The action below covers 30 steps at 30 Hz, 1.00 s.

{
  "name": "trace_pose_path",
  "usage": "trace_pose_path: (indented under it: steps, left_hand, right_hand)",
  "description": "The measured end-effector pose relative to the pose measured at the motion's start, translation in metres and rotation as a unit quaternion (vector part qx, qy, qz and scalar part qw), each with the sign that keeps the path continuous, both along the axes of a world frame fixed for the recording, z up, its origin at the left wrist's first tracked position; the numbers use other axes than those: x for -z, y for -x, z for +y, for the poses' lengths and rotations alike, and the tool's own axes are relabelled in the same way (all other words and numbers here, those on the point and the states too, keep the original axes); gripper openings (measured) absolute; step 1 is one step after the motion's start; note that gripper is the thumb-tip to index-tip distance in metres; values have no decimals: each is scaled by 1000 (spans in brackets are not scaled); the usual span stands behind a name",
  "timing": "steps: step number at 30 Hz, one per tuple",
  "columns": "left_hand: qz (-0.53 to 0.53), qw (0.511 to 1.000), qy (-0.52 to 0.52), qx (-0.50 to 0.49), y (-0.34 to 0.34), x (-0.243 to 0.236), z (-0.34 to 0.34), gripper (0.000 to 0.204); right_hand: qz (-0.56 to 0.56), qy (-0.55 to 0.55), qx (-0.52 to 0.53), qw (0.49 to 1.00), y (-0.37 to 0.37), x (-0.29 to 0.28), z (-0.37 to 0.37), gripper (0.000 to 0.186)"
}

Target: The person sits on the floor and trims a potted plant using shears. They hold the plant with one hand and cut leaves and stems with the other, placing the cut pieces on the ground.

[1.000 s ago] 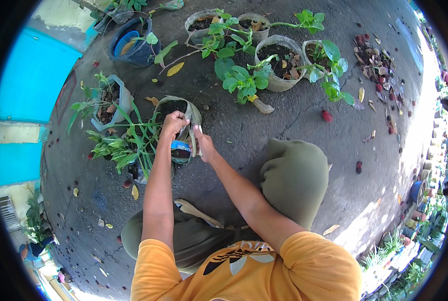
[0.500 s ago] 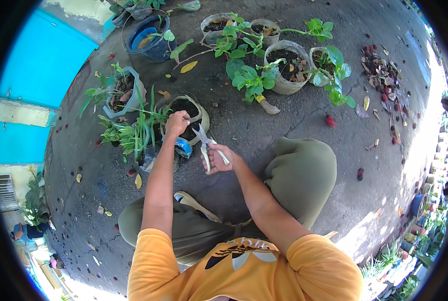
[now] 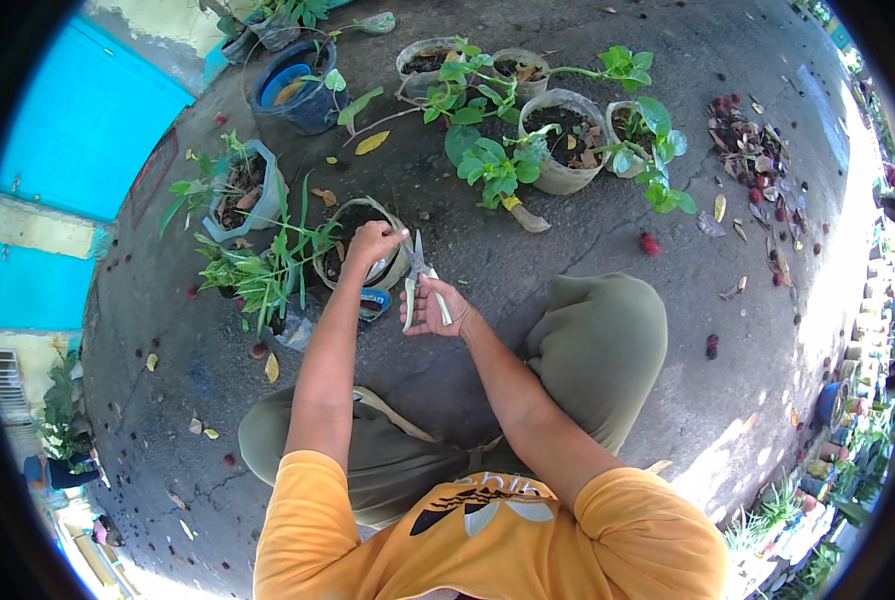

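My right hand (image 3: 439,307) grips a pair of pruning shears (image 3: 417,268) with pale handles, its blades parted and pointing away from me. Over the rim of a soil-filled pot (image 3: 405,262), my left hand (image 3: 375,246) is closed in a pinch near the blade tips. Whatever it pinches is too small to make out. Left of that pot stand leafy green plants (image 3: 267,275) with long narrow leaves. A blue and white packet (image 3: 374,303) lies against the pot's near side, partly hidden by my left forearm.
Several pots of broad-leaved plants (image 3: 559,180) stand ahead to the right. At the far left are a dark blue bucket (image 3: 312,110) and a pale planter (image 3: 267,205). Dry leaves are heaped (image 3: 757,150) at the right, and red fruits (image 3: 650,244) dot the pavement.
My left hand has shifted right across the pot, closer to the shears. The shears have turned more upright, with the blades still apart. The whole view has shifted slightly.
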<state>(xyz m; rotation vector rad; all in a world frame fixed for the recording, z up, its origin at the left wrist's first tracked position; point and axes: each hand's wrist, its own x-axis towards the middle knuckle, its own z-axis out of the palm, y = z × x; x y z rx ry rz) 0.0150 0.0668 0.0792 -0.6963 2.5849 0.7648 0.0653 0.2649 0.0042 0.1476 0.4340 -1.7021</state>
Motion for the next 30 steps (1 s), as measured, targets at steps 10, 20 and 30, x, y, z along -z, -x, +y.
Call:
trace_pose_path:
  steps: [10,20,30]
  left_hand:
    - [71,994,65,61,1,12,0,27]
    - [96,992,68,44,-1,18,0,26]
    - [96,990,92,49,-2,14,9,25]
  right_hand:
    - [24,-79,-37,996,-2,-1,-3,57]
    - [28,-108,-59,992,5,-8,0,61]
    - [108,-225,-90,964,8,-27,-10,69]
